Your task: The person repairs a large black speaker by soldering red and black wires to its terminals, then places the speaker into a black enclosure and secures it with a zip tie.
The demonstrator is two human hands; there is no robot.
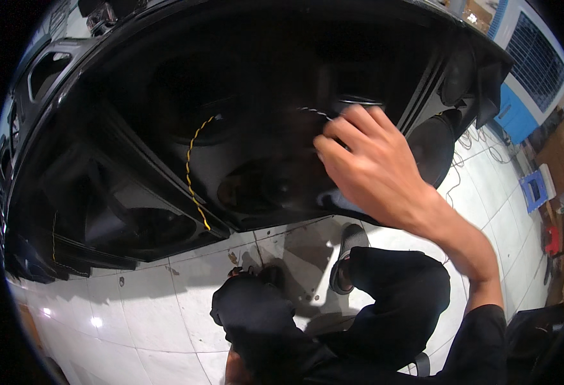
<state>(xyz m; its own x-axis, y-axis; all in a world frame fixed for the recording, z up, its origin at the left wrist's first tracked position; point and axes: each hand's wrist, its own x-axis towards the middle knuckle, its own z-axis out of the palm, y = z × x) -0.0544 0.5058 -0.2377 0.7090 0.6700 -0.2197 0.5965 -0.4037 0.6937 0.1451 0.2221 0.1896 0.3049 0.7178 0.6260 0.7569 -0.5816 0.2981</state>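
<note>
My right hand [365, 157] reaches over a large, dark, hollow panel or cabinet [121, 138]. Its fingers are curled together, and whatever they hold is hidden underneath. A black-and-white twisted wire [315, 111] runs up to the fingers and vanishes behind them. Just past the knuckles shows the shiny edge of a dark round part [361, 100]. Left of the hand, a yellow-and-black twisted wire [189, 168] hangs from the dark inside down to the near edge. My left hand is out of sight.
Both my knees [397, 282] are bent close below the near edge, over a white tiled floor [198, 308]. Thin loose cables [468, 144] trail on the right. Beyond them stand a blue-and-white unit with a grille [532, 61] and a small blue item [535, 190].
</note>
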